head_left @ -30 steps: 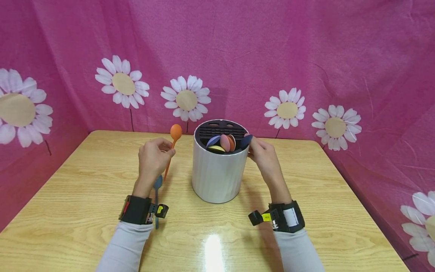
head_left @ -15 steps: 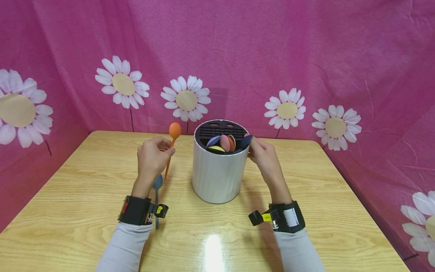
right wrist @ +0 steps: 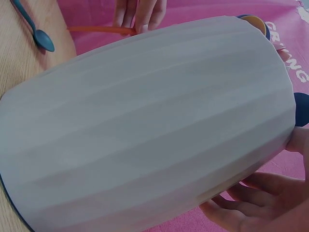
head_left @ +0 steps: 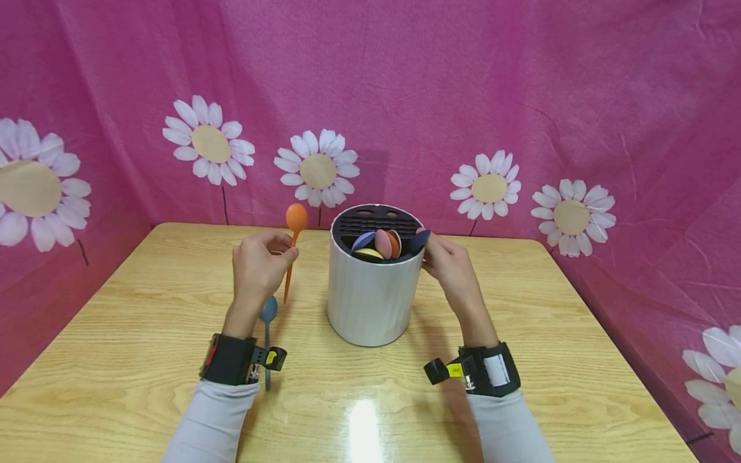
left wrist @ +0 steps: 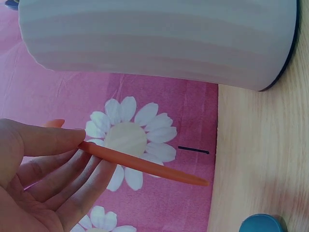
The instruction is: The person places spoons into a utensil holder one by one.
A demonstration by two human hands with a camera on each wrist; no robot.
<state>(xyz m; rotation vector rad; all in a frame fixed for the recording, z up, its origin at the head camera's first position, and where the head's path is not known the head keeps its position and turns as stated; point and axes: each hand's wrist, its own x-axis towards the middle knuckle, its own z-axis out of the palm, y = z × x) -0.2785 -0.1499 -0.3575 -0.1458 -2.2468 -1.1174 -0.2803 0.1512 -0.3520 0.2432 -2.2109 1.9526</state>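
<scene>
My left hand pinches an orange spoon between thumb and fingers, bowl up and handle tip down, above the table and left of a white utensil holder. In the left wrist view the orange handle runs out past the fingertips. My right hand grips the holder's right rim; in the right wrist view its fingers lie along the ribbed side. Inside the holder's dark top stand a pink spoon, a yellow one, a dark blue one and others.
A blue-grey spoon lies on the wooden table, partly behind the left wrist. A pink curtain with daisies hangs behind the table and along both sides.
My left hand has drifted slightly left, and the orange spoon has risen a little and turned more upright. The right hand and the utensil holder stay put.
</scene>
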